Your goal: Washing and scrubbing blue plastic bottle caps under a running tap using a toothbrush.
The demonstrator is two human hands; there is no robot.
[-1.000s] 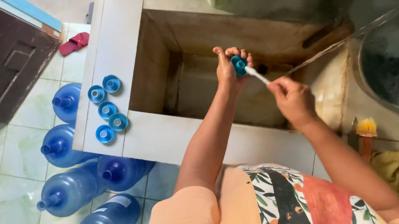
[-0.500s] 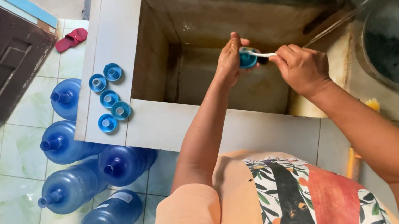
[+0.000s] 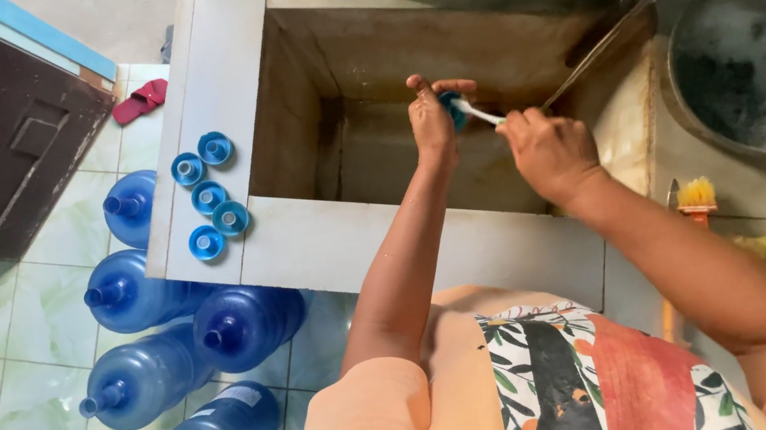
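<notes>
**Cap scrubbed over the basin**

Left hand (image 3: 431, 125) closed around a blue cap (image 3: 452, 110), held out over the open basin (image 3: 341, 100), likely so drips fall inside. Right hand (image 3: 551, 151) fisted on a white brush (image 3: 479, 114), its head at the cap. Five more caps (image 3: 208, 197) sit grouped on the tiled rim, near the left hand. Blue bottles (image 3: 175, 377) lie on the floor below, necks outward. A soapy tub (image 3: 756, 68) stands at right.
</notes>
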